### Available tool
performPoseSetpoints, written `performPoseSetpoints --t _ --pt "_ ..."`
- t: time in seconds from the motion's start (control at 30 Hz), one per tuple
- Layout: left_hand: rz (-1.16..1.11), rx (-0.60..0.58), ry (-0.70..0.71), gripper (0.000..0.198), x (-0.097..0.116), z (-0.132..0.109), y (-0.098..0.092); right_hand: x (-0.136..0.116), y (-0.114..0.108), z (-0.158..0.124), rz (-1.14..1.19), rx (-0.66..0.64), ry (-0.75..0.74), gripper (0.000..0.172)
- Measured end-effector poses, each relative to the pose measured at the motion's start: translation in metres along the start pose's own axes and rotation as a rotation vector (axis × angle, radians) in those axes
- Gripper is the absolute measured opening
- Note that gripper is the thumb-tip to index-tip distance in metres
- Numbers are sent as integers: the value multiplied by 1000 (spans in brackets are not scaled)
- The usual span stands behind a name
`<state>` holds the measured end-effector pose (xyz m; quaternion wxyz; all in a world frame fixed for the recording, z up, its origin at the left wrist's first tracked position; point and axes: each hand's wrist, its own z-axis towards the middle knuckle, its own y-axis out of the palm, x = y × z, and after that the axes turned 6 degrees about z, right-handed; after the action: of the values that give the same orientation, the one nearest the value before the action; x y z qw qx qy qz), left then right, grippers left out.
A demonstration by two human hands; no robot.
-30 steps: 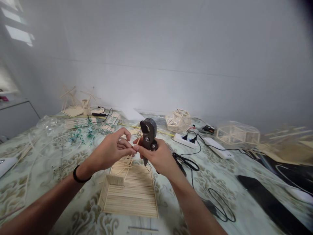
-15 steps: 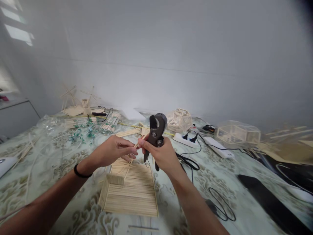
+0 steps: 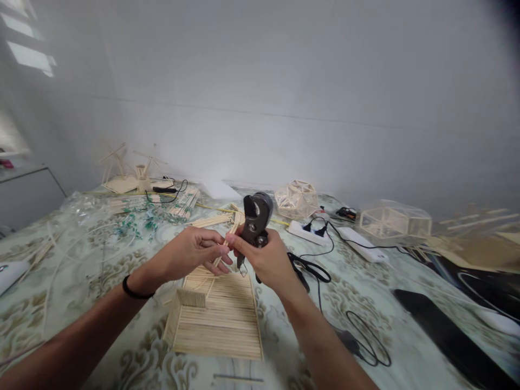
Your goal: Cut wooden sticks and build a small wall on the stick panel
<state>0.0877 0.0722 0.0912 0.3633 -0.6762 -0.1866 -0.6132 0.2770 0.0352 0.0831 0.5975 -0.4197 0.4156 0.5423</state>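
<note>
Close in front of me, my left hand (image 3: 200,250) pinches thin wooden sticks (image 3: 221,254) between thumb and fingers. The thumb and fingertips of my right hand (image 3: 264,254) meet the same sticks. That hand also grips black pruning shears (image 3: 255,219), their curved head pointing up; the handles are partly hidden by the palm. Below both hands lies a flat panel of wooden sticks laid side by side (image 3: 221,322), with a low stick wall (image 3: 192,298) standing at its left. Several loose sticks rest on the panel's far part.
Behind my hands lie more sticks (image 3: 211,221) and green-marked stick packs (image 3: 184,203). Geometric stick models (image 3: 296,199) stand farther back. To the right are a power strip (image 3: 307,233), scissors (image 3: 311,268), cables and a long black object (image 3: 447,336). A wall (image 3: 264,81) rises behind the table.
My right hand and the shears have shifted slightly left and down. The fingers of my left hand have spread a little along the sticks. The stick panel stays where it was.
</note>
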Motion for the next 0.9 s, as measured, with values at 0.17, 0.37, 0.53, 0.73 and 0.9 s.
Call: performPoseSetpoints --t 0.17,0.37,0.53,0.73,0.9 --pt "-38 34 -16 31 1 1 3 2 0 -1 -17 15 -41 26" --pt "-9 57 -20 31 2 -3 0 -2 -4 -3 -125 -23 -151 25" --pt "99 2 -26 28 11 -8 -9 3 -30 7 -351 15 -564 1" --pt "163 -128 -42 23 16 -13 -13 15 -38 14 -565 -48 -774 29" --pt "222 -173 -16 27 14 -13 -12 13 -26 10 -613 -135 -835 29"
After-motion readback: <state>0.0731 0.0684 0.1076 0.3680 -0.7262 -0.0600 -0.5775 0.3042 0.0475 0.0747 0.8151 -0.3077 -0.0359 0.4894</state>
